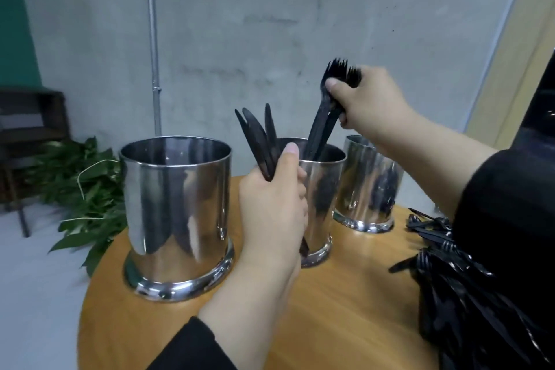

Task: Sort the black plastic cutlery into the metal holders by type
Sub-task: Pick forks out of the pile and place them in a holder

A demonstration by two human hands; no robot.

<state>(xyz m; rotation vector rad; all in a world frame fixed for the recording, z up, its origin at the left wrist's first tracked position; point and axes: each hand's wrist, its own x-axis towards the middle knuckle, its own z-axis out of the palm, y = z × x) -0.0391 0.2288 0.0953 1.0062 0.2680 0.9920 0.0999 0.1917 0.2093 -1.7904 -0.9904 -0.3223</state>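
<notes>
left hand (271, 204) grips a bundle of slim black plastic knives (259, 141), blades up, before the middle shiny metal cylinder holder (319, 189) | right hand (369, 99) clasps black plastic forks (326, 108), handles inside that holder | loose black cutlery pile (444, 252) on round wooden table (345, 309)

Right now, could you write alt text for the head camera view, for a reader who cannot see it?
The person's right hand lowers a bunch of black plastic forks into the middle shiny metal holder, while the left hand grips black plastic knives. Three holders stand on a round wooden table, with a pile of unsorted black cutlery at the right.
</notes>
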